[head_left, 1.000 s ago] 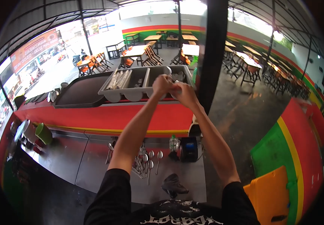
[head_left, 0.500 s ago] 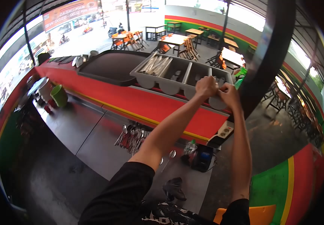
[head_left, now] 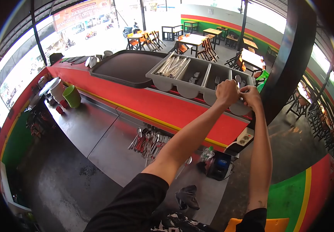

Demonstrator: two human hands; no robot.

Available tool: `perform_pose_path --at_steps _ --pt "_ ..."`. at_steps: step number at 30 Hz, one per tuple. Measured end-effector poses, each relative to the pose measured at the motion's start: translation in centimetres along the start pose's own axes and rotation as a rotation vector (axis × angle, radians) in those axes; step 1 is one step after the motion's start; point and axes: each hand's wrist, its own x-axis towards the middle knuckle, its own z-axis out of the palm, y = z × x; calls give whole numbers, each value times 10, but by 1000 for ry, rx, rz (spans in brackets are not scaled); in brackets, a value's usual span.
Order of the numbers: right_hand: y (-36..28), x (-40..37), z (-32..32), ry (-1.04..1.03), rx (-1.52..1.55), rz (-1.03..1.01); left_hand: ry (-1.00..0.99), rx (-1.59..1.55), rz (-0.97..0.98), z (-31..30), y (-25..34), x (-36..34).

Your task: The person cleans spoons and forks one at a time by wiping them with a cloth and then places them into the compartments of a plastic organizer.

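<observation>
My left hand [head_left: 227, 92] is closed at the front wall of the grey cutlery tray [head_left: 188, 93], by its right-hand compartments. Spoon heads [head_left: 238, 79] show just above its fingers; the handles are hidden, and the hand seems to grip them. Beside it, nearly touching, my right hand [head_left: 251, 97] has its fingers bent into a pinch; what lies between them is hidden. A fork [head_left: 217, 80] lies in the compartment behind my left hand. Farther left, the tray holds a pile of paper-wrapped sticks [head_left: 172, 66] and a compartment with a few small pieces of cutlery.
Stacked dark serving trays [head_left: 128, 67] lie on the red counter [head_left: 155, 105]. On the lower steel worktop are piled spoons and forks [head_left: 151, 143], a plastic bottle [head_left: 207, 154], a black device [head_left: 219, 165] and a dark cloth [head_left: 187, 197]. A black pillar [head_left: 286, 62] rises at right.
The view has shifted, so the whole scene sits farther right and slightly lower. My hands stay at the tray's right end, now slightly apart, with spoon heads showing more clearly between them.
</observation>
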Motion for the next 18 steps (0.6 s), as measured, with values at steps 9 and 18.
perform_pose_path --at_steps 9,18 --pt "3 8 9 181 -8 -189 70 -14 -1 1 2 2" --pt "7 -11 21 552 -89 -297 94 39 193 -1 -1 -22"
